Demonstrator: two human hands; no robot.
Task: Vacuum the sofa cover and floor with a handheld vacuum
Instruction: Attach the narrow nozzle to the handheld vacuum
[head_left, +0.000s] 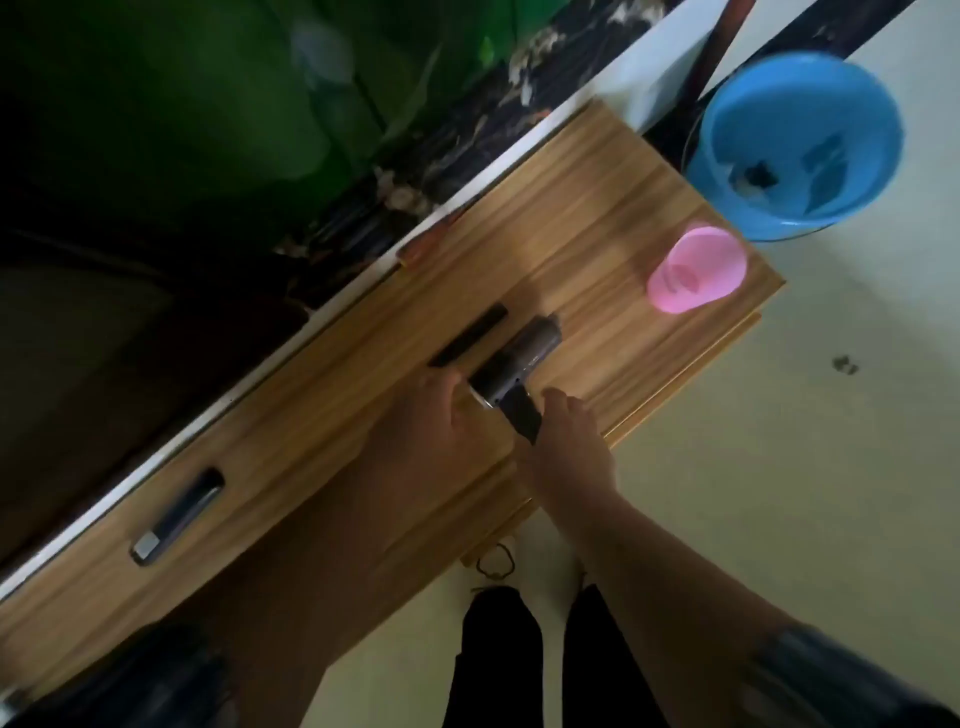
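Hands (436, 410) (569, 441) at vac (519, 358) (maybe gripping)

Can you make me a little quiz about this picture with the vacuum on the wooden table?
1. True or false: the handheld vacuum is lying on the wooden table.
2. Which hand is at the vacuum's black handle? A) left hand B) right hand
3. Fill in: the pink cup lies tipped on the table, and beyond the table's end stands a blue ____.

Key: 1 true. 2 B. 3 bucket.
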